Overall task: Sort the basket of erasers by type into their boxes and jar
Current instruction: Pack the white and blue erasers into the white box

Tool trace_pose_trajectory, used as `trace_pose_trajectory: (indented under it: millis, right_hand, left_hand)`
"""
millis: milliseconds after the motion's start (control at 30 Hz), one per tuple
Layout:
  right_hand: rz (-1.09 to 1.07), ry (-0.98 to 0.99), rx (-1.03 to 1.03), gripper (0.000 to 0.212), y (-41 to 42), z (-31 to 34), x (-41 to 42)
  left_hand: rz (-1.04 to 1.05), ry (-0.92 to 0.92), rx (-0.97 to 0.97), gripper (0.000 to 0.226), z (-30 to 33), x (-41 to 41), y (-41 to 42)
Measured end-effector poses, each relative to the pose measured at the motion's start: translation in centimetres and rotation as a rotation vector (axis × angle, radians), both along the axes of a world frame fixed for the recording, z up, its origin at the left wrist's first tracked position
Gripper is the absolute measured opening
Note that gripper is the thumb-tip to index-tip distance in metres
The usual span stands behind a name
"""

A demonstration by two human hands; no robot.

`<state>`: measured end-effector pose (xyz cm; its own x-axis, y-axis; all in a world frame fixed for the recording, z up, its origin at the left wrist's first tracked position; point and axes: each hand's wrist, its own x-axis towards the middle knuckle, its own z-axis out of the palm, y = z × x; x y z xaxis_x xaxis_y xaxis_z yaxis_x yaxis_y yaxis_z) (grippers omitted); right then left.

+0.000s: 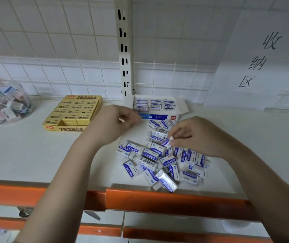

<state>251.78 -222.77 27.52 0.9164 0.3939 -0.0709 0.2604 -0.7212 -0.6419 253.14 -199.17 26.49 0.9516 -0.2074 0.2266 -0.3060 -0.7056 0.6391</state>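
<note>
Item: blue-and-white erasers (159,160), loose heap on the shelf (35,155) at 5 o'clock, their half-filled blue box (157,106) just behind at 1 o'clock; yellow box (73,114) at 10 o'clock looks nearly full, jar (5,102) far at 9 o'clock. Right hand (194,137) pinches one eraser from the heap; left hand (112,123), fingers curled, hovers by the box, contents unclear. Step in hand: boxing the blue type; next, lay the pinched eraser flat in an open row.

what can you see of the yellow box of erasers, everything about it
The yellow box is an open cardboard display tray printed with a bold "2B" and Chinese characters. It lies flat on the white shelf, between the clear jar and the blue-and-white box. Rows of matching yellow erasers nearly fill it, with a gap at the front edge. Neither hand touches it.
</note>
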Motion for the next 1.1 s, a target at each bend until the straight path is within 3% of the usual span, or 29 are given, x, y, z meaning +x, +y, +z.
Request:
trace_pose_trajectory:
  millis: [67, 167, 333, 600, 733, 867, 967, 1100]
  right_hand:
    - [-0.034, -0.028, 0.033, 0.014, -0.3, 0.5, 0.5]
    - [-0.102, 0.023, 0.228, 0.015, -0.3, 1.1, 0.9]
    - [-0.163, 0.07, 0.435, 0.017, -0.1, 0.9, 1.5]
    - [-0.154, 0.151, 0.645, 0.015, 0.2, 0.7, 1.7]
    - [-0.229, 0.108, 0.643, 0.003, 0.6, 0.7, 2.2]
    - [-0.276, 0.19, 0.749, 0.008, 1.4, 0.9, 2.7]
    - [-0.239, 0.137, 0.64, 0.004, 1.9, 0.7, 3.0]
    - [-0.112, -0.162, 0.235, 0.012, 2.1, 0.3, 4.5]
  left_hand:
    - [0.009, 0.074, -0.04, 0.014, -0.5, -1.9, 0.3]
    - [-0.021, 0.191, 0.062, 0.017, -1.4, -3.8, 0.9]
    - [0.006, 0.224, 0.135, 0.034, -1.7, -5.3, 1.1]
    - [0.06, 0.204, 0.12, 0.044, -1.8, -6.1, 1.6]
    - [0.086, 0.109, 0.045, 0.037, -1.6, -6.6, 1.9]
    - [0.121, -0.011, -0.05, 0.043, -1.2, -6.6, 2.2]
    - [0.107, -0.086, -0.143, 0.053, -1.2, -6.5, 2.0]
    - [0.186, -0.052, -0.282, 0.044, -1.6, -6.3, 1.4]
